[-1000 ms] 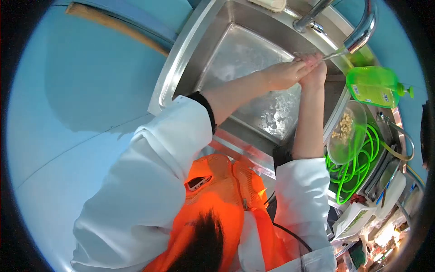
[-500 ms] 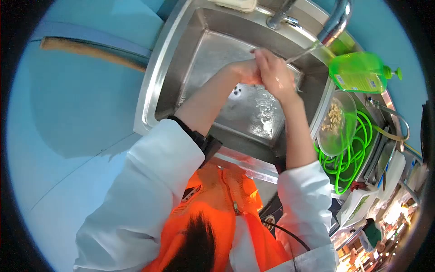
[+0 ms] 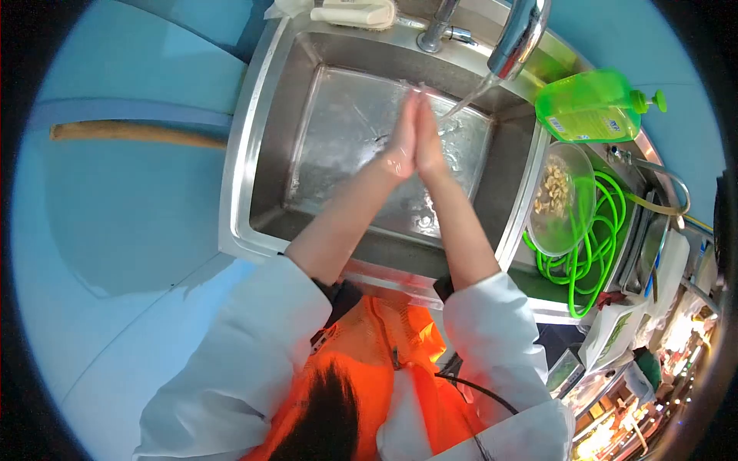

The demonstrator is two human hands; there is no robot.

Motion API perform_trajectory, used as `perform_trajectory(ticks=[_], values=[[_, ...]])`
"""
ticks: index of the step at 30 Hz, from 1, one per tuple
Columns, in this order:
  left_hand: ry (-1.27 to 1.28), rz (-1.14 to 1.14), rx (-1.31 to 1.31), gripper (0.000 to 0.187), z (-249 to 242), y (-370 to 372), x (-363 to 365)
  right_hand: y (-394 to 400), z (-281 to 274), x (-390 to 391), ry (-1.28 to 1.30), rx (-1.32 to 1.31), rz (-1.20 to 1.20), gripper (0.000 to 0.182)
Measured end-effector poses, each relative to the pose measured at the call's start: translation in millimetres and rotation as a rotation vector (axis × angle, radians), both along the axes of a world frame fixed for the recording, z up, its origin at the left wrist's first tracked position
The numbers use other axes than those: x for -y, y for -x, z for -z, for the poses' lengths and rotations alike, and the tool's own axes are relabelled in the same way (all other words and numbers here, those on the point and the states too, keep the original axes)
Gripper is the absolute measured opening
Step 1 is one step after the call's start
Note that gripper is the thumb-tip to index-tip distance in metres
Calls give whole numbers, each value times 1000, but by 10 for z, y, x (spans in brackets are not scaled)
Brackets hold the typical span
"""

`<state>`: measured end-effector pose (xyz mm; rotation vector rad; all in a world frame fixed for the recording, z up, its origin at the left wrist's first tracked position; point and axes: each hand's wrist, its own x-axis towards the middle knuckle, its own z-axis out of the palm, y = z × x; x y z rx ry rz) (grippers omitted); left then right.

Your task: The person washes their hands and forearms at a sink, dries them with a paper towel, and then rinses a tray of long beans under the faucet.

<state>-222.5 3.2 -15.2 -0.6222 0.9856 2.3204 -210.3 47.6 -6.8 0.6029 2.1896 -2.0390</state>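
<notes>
Steel glints beneath a person's wet fingers (image 3: 423, 115), straight and pointing toward the far side of the sink (image 3: 243, 161), those of one hand laid against those of the other. The left hand (image 3: 401, 146) and the right hand (image 3: 428, 144) meet palm to palm above the basin floor, seen edge-on, so whether each hand's own fingers are spread cannot be told. Just to their right, a stream of water (image 3: 475, 94) falls from the chrome tap (image 3: 520, 40) toward the right hand; whether it touches the skin is unclear. Bare forearms (image 3: 461, 227) run back to white sleeves (image 3: 223, 346) pushed up near the elbows, on either side of an orange vest (image 3: 392, 334). A white item (image 3: 354, 14) sits on the far rim, left of the tap. Beside the sink at right is a green pump bottle (image 3: 580, 115), with a clear bowl (image 3: 555, 237) of small pale pieces (image 3: 552, 194) nearer the person and a coiled green hose (image 3: 570, 284) next to it. Across the sink, at left, a wooden handle (image 3: 138, 132) reaches toward the rim against a pale blue surface (image 3: 131, 207).
</notes>
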Motion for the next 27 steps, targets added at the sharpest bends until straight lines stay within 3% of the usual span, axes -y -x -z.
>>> perform_trajectory(ticks=[2, 3, 6, 9, 12, 15, 18, 19, 21, 22, 23, 25, 27], values=[[29, 92, -25, 69, -62, 0, 55, 100, -267, -137, 437, 279, 10, 64], [38, 136, -40, 68, -140, 27, 88, 89, -240, -63, 554, 297, 97, 60], [291, 285, 45, 54, -812, 99, 152, 80, -10, 148, 505, 187, 389, 46], [338, 128, -35, 48, -343, -45, 31, 127, 253, -66, 335, 57, 164, 30], [367, -45, -119, 42, -105, -121, -97, 128, 526, -182, -418, -458, 104, 21], [408, -113, 44, 31, -265, -241, -133, 146, 452, -259, -563, -481, 41, 24], [194, -370, -7, 31, -204, -231, -184, 222, 186, -323, -712, -502, -22, 28], [40, -379, -19, 29, -227, -204, -192, 205, 108, -313, -423, -272, -35, 29], [-267, -401, -42, 27, -257, -168, -183, 230, 49, -331, 513, -34, 133, 32], [-16, -299, -198, 26, -186, -215, -188, 250, 48, -346, 981, 92, 217, 34], [234, -189, -354, 25, -85, -271, -200, 258, 155, -393, 1169, 76, 282, 32], [669, 162, -610, 22, -202, -287, -89, 272, 203, -398, 1077, 134, 354, 29], [956, 261, -1170, 29, 116, -237, 97, 253, 156, -416, 1119, 145, 377, 21]])
